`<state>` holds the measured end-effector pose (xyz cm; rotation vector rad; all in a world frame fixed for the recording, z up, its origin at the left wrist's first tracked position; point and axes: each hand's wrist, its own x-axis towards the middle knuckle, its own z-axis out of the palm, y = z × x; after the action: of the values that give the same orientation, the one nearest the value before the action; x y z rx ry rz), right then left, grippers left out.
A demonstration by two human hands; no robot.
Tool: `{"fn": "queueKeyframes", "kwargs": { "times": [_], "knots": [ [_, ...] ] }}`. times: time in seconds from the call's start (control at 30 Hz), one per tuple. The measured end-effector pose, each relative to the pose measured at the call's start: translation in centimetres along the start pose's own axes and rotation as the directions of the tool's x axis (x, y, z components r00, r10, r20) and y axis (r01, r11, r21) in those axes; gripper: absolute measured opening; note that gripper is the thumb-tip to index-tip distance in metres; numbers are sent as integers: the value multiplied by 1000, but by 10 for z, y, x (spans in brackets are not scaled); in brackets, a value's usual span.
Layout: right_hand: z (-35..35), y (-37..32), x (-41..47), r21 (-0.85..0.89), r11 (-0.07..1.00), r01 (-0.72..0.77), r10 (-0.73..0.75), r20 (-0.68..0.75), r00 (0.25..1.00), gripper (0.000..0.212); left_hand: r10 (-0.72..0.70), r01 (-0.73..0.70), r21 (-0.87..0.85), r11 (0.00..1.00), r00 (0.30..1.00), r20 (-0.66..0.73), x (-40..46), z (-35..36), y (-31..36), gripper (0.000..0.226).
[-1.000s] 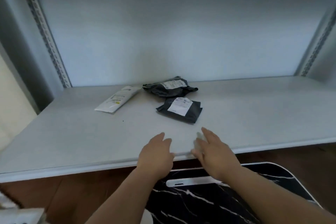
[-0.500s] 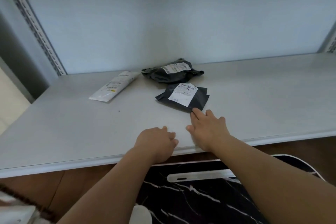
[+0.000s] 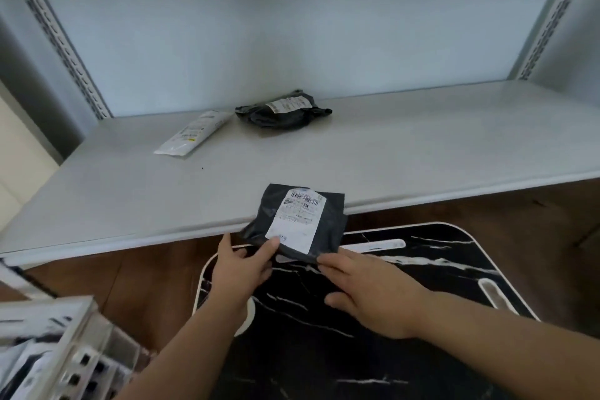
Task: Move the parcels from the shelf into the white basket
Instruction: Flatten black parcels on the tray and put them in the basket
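Parcels are seen in three places. One dark parcel (image 3: 300,224) with a white label is held up at the front edge of the shelf (image 3: 422,153), partly over the edge and partly past it. Its near left corner is pinched by the left hand (image 3: 242,269), with the thumb on top and the other fingers underneath. Its near right edge is touched by the fingertips of the right hand (image 3: 367,292). It cannot be told if that hand is really gripping, because the fingertips are hidden under the parcel's edge.

Two more parcels are left lying on the shelf, far back by the wall. A second dark parcel (image 3: 282,112) is crumpled and puffy, and a white label is seen on top of it. A long white parcel (image 3: 193,133) lies flat just to the left of that one, and the two are nearly touching.

Below the front edge of the shelf, a black board with white streaks (image 3: 373,334) is seen under both arms. A brown wooden floor (image 3: 487,204) shows around it.

Below the shelf's left end, at the bottom left corner of the view, part of the white basket (image 3: 74,351) is seen, blurred, with square holes in its side. Something pale is lying inside it, but what it is cannot be told.
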<state>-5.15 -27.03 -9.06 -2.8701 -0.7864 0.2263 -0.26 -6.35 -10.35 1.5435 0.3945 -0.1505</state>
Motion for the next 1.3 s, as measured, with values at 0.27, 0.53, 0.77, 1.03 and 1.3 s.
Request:
{"fn": "queueKeyframes", "kwargs": {
  "times": [0.27,0.53,0.77,1.03,1.3],
  "knots": [
    [47,-37,-60,400,886,-234,157,215,964,54,-250,178,441,880,962,109,-31,-14,-51,21],
    [62,-1,-45,336,788,-517,520,89,850,49,-187,67,680,730,977,105,-37,-23,-67,14],
    [85,18,-13,390,588,-709,714,163,681,40,-26,-94,736,670,988,150,-21,-8,-74,5],
    [91,17,-4,404,491,-772,718,314,621,21,-27,-31,760,649,998,64,5,-4,-78,10],
    [76,-5,-11,523,156,-838,495,693,525,3,56,16,769,639,996,-68,4,-3,-82,11]
  ]
}}
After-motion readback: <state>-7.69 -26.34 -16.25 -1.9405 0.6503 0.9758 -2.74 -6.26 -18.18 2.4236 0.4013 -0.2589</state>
